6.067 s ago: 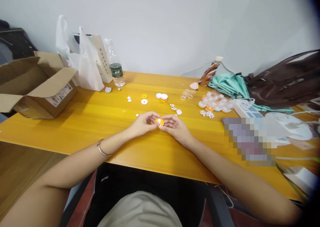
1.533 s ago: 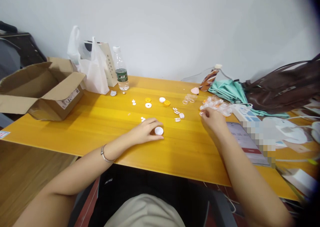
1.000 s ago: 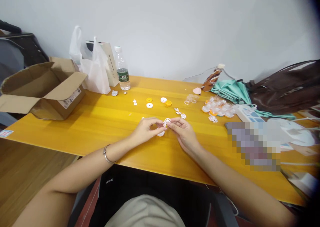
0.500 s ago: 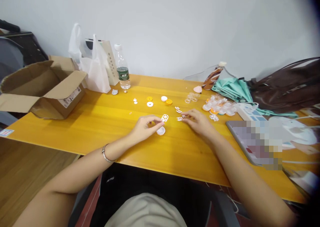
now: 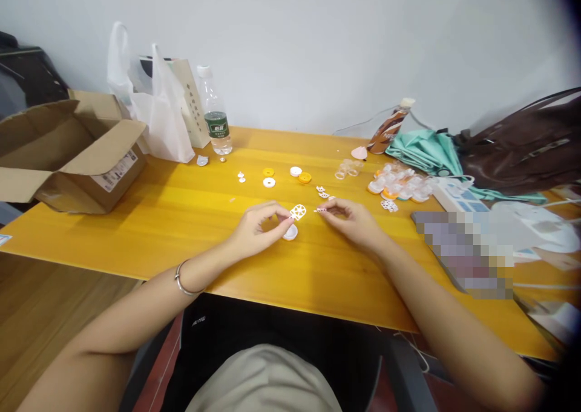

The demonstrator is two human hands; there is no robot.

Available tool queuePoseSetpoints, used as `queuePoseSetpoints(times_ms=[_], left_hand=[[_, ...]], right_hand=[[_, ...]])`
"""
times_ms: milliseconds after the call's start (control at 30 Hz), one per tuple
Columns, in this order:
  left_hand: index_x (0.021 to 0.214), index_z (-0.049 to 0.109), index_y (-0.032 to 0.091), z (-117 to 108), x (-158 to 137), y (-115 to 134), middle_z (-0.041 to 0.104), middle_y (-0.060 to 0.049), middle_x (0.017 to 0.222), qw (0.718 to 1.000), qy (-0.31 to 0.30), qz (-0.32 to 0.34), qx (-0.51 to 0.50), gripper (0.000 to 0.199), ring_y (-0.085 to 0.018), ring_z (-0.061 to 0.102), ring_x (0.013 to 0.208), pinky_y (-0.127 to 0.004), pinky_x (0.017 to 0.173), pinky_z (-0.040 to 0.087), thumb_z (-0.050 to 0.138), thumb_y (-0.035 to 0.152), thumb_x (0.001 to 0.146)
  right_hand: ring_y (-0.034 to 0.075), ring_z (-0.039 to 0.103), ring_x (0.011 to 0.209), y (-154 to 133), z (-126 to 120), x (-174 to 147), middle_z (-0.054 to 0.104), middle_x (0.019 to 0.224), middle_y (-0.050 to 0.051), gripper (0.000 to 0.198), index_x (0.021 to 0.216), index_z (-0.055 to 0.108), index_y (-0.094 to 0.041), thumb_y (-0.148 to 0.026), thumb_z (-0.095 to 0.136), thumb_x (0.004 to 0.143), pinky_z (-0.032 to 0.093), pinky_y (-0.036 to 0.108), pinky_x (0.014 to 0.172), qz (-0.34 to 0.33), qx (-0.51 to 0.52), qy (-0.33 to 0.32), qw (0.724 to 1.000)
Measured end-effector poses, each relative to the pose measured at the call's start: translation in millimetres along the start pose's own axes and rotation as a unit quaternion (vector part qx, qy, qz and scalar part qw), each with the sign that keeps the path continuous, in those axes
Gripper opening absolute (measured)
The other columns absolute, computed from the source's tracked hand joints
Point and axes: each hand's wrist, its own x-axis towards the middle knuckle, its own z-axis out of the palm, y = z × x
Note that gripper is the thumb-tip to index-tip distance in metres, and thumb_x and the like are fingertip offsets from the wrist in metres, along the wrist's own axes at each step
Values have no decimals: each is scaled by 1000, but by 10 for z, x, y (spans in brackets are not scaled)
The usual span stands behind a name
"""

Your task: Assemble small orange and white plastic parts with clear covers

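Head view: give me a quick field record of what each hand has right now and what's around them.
left hand: pinches a white openwork disc at its fingertips
right hand: pinches a small white piece, shape too small to tell
under the disc: white round cap on the yellow table
farther back: orange and white caps, small white openwork pieces
right side: pile of clear and orange parts

We're losing the tablet (image 5: 458, 251) behind pixel blur, while the left hand (image 5: 256, 229) is partly covering the white cap (image 5: 290, 233).
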Motion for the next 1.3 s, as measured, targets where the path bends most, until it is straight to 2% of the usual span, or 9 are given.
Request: queuePoseSetpoints(times_ms=[133, 233, 367, 533, 700, 800, 967, 1100, 1300], left_hand=[[77, 60, 16, -42, -2, 33, 63, -3, 72, 999, -14, 48, 6, 10, -11, 56, 66, -25, 66, 45, 54, 22, 81], [75, 59, 16, -49, -3, 31, 63, -3, 71, 997, -18, 67, 25, 8, -11, 55, 66, -25, 66, 45, 55, 22, 79], [73, 59, 16, -35, -4, 24, 62, -2, 69, 997, -37, 55, 36, 7, -11, 56, 66, -26, 68, 45, 56, 22, 78], [77, 62, 15, 3, -8, 27, 62, -2, 70, 997, -79, -8, -11, 8, -11, 57, 67, -24, 68, 46, 58, 22, 77], [77, 63, 14, 21, -5, 40, 62, -1, 68, 994, -79, -56, -43, 11, -10, 55, 65, -23, 67, 46, 59, 24, 77], [78, 64, 13, 13, -3, 36, 63, -2, 69, 993, -82, -62, -53, 13, -10, 56, 66, -23, 67, 46, 59, 25, 77], [78, 64, 14, 8, -10, 30, 64, -2, 70, 994, -78, -53, -55, 13, -10, 57, 66, -23, 67, 46, 59, 26, 77], [79, 64, 13, 18, -20, 26, 64, -2, 70, 995, -82, -39, -42, 12, -10, 57, 66, -23, 68, 46, 59, 24, 77], [83, 64, 15, 14, -30, 10, 65, -3, 74, 994, -100, -33, -13, 13, -11, 59, 70, -24, 71, 46, 58, 25, 79]], right_hand=[[16, 63, 72, -144, 28, -51, 67, 77, 2, 27, 84, 60, -20, -42, 67, 69, 50, 33, 73, 48, 176, 4, 983], [15, 64, 73, -253, 12, -87, 68, 78, 2, 32, 90, 61, -22, -40, 71, 66, 51, 32, 74, 50, 230, 8, 972], [14, 62, 72, -381, 10, -152, 68, 83, 2, 28, 88, 66, -23, -35, 74, 64, 51, 32, 74, 34, 244, -9, 969], [15, 60, 79, -433, 102, -213, 65, 84, 1, 20, 91, 69, -27, -32, 68, 72, 49, 34, 80, -17, 220, -29, 975], [18, 54, 98, -376, 212, -192, 57, 100, 4, 17, 89, 70, -31, -30, 67, 73, 48, 34, 83, -78, 179, -23, 980], [19, 56, 100, -382, 258, -187, 61, 102, 4, 16, 87, 70, -28, -30, 68, 72, 47, 36, 88, -48, 230, -35, 971], [16, 65, 82, -411, 297, -211, 70, 88, 2, 19, 87, 67, -23, -28, 70, 69, 50, 35, 84, 43, 320, -71, 944], [14, 66, 77, -412, 291, -209, 70, 84, 1, 21, 85, 66, -22, -27, 73, 66, 50, 30, 79, 67, 330, -74, 939], [15, 66, 78, -434, 274, -195, 71, 82, 2, 21, 81, 67, -19, -29, 73, 64, 50, 32, 81, 100, 316, -93, 939]])
